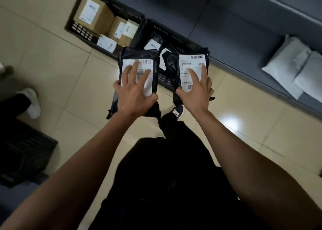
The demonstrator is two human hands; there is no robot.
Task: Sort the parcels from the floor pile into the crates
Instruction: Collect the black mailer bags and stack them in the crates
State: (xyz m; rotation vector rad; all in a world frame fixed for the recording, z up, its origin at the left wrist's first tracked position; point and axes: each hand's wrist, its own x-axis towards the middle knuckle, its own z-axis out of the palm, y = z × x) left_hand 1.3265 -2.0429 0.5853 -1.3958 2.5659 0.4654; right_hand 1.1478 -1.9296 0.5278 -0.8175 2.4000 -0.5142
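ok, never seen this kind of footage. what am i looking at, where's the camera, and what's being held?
There is no robot here: a person wears one wide-angle camera on the head, looking down past their own arms to the tiled floor. The left hand holds a black plastic mailer bag with a white label; the right hand holds a second black labelled mailer bag. Fingers lie spread over the labels, with thumbs at the lower edges. Ahead stand two black slotted plastic crates: the left-hand crate holds brown cardboard boxes, the right-hand crate holds more black bags. Two grey mailer bags lie on a dark surface at right.
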